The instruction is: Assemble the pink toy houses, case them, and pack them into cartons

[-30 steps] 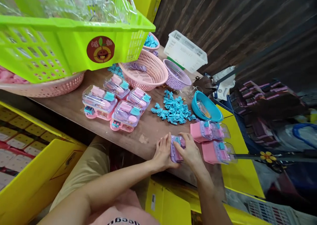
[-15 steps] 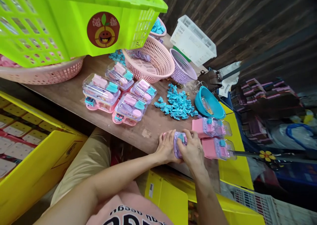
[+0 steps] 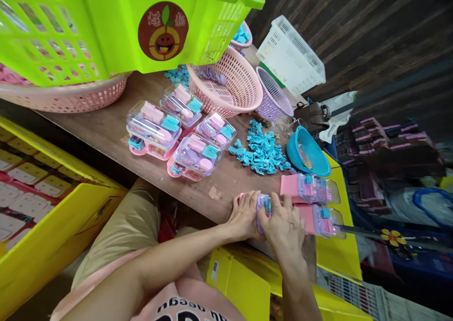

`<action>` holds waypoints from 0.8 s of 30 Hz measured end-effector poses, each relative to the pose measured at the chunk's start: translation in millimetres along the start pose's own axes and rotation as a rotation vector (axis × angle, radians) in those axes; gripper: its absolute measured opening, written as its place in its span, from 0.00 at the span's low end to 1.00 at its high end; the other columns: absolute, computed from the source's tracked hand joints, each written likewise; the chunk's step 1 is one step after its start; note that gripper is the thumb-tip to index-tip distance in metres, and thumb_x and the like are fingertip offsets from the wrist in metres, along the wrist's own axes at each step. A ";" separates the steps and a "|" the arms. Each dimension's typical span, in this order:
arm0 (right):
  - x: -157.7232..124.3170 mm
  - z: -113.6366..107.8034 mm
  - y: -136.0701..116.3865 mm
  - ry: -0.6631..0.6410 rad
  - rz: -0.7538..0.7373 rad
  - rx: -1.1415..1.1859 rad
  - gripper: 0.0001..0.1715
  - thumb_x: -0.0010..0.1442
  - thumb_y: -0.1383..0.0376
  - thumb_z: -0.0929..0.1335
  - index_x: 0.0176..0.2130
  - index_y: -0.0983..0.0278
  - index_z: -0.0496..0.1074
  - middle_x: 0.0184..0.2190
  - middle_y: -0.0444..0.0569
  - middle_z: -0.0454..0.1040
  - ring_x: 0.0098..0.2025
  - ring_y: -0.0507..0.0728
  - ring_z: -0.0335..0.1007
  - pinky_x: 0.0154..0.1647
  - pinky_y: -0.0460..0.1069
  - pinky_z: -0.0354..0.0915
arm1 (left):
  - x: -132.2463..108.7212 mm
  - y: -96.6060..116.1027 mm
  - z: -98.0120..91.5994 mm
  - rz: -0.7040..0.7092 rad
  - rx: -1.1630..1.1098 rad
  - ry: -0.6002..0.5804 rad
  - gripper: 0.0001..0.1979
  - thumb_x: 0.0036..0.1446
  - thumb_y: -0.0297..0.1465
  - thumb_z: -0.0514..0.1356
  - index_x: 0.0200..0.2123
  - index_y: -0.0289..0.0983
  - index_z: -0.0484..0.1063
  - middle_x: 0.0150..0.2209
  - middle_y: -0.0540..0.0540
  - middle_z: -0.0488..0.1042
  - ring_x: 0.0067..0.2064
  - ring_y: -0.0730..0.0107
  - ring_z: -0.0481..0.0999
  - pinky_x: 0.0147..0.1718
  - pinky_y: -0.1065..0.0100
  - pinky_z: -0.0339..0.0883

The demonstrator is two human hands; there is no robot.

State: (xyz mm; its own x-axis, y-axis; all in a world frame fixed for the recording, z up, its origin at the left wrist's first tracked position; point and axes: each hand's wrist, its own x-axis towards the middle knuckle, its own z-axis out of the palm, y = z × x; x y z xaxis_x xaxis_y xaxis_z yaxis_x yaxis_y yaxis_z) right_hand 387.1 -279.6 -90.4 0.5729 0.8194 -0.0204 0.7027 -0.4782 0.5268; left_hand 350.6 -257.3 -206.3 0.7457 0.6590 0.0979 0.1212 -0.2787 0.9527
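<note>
Near the front edge of the table, a small pink and purple plastic toy case with a blue piece on it sits between both hands. My left hand is wrapped over its pink end, hiding most of that side. My right hand grips the purple end, thumb and fingers around the blue piece. Just right of it lie two similar opened cases, an upper one and a lower one. Several closed cases with clear lids stand to the left. A pile of small blue plastic parts lies behind my hands.
A large green crate stands at the upper left. Behind are a pink basket, a purple basket, a white crate and a blue bowl. Yellow boxes border the table below.
The view has shifted slightly, so the things on the table appear further right. Both hands stay on the toy case; the right hand's fingers have moved a little over it.
</note>
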 end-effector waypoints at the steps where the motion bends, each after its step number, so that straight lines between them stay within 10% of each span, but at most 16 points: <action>1: 0.1 -1.4 -1.2 -0.001 -0.002 -0.024 0.19 0.59 0.60 0.62 0.49 0.61 0.68 0.46 0.54 0.68 0.38 0.61 0.66 0.32 0.51 0.55 | 0.1 -0.6 0.3 0.002 -0.004 -0.003 0.60 0.25 0.40 0.69 0.60 0.31 0.42 0.59 0.29 0.55 0.62 0.48 0.52 0.58 0.45 0.43; 13: 3.2 -6.9 -10.6 0.005 -0.084 -0.123 0.16 0.59 0.60 0.62 0.45 0.61 0.69 0.42 0.53 0.69 0.36 0.61 0.64 0.32 0.52 0.50 | -1.8 -4.9 1.7 0.017 -0.030 0.011 0.55 0.32 0.41 0.66 0.61 0.34 0.41 0.60 0.33 0.54 0.62 0.52 0.52 0.59 0.47 0.43; 20: 19.2 20.1 18.0 -0.049 -0.157 0.290 0.17 0.57 0.62 0.61 0.47 0.62 0.65 0.44 0.51 0.66 0.38 0.57 0.66 0.35 0.50 0.58 | 0.5 -1.0 5.2 -0.022 -0.014 0.006 0.62 0.25 0.40 0.70 0.62 0.30 0.40 0.60 0.30 0.54 0.63 0.46 0.50 0.60 0.44 0.39; 24: -1.2 35.1 22.5 0.072 -0.045 0.413 0.31 0.55 0.55 0.63 0.56 0.61 0.56 0.53 0.56 0.59 0.45 0.62 0.66 0.36 0.53 0.63 | -9.5 12.4 -28.8 0.005 -0.065 -0.135 0.64 0.29 0.36 0.71 0.63 0.30 0.35 0.62 0.27 0.46 0.63 0.41 0.48 0.58 0.43 0.48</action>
State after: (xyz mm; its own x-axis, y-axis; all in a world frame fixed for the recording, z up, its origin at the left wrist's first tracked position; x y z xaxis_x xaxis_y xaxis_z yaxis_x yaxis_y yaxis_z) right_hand 417.0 -302.5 -108.3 0.5171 0.8553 0.0320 0.8449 -0.5160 0.1411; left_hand 326.1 -246.9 -187.1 0.8279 0.5569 0.0671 0.0781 -0.2329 0.9694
